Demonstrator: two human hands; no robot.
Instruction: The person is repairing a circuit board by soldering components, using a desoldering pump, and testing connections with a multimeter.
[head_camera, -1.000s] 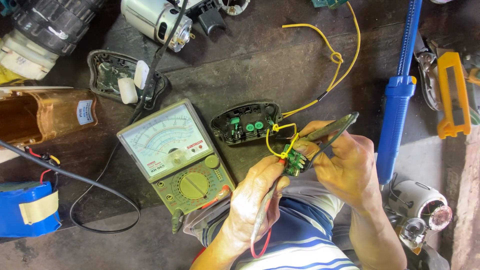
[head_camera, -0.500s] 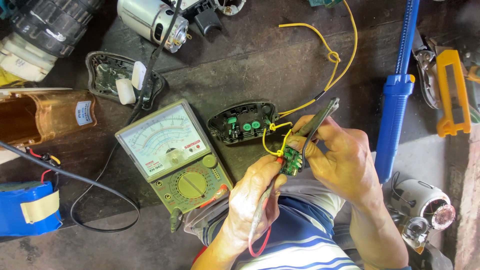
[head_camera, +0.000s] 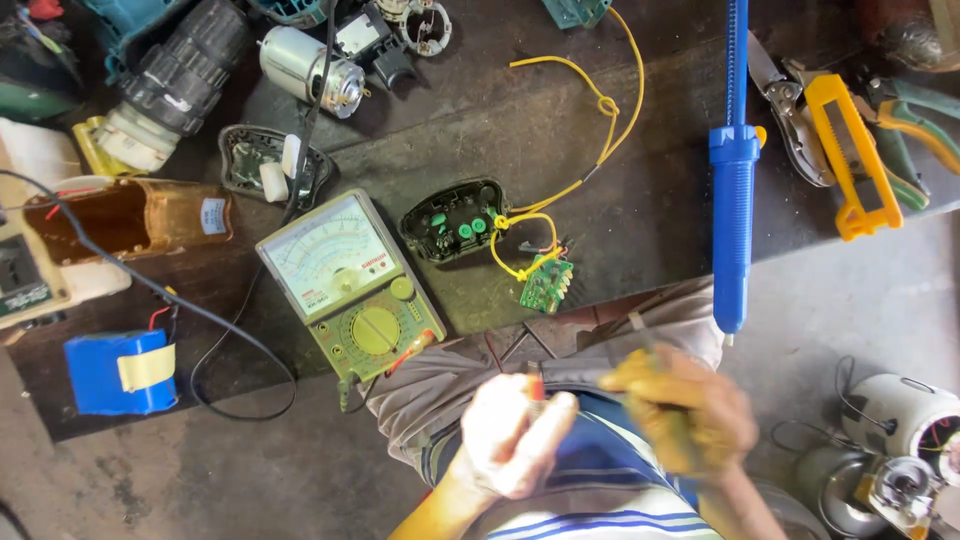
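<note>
The dark bench (head_camera: 620, 150) fills most of my view, its near edge running just above my lap. On its left half lies the analog multimeter (head_camera: 348, 285), tilted, its lower corner overhanging the near edge; further left sit a brown open housing (head_camera: 130, 215) and a blue battery pack (head_camera: 120, 372) near the near-left corner. Toward the right stands a long blue desoldering pump (head_camera: 734, 190), its long axis running from the far edge to the near one, tip past the edge. Right of it lie a yellow-handled tool (head_camera: 848, 160) and pliers. Mid-bench is a black oval cover (head_camera: 455, 220), and just beside it, at the near edge, the small green circuit board (head_camera: 546, 285), tied to it by looped yellow wires (head_camera: 590, 110). My hands are off the bench, over my lap, and both are blurred. My left hand (head_camera: 510, 435) is closed around a red-tipped probe. My right hand (head_camera: 680, 410) is curled around a thin tool, probably tweezers or the other probe; I cannot tell exactly. The board lies ahead of both hands, slightly nearer my left, its long side angled toward the far right corner. Nothing stands between hands and board but the bench edge.
</note>
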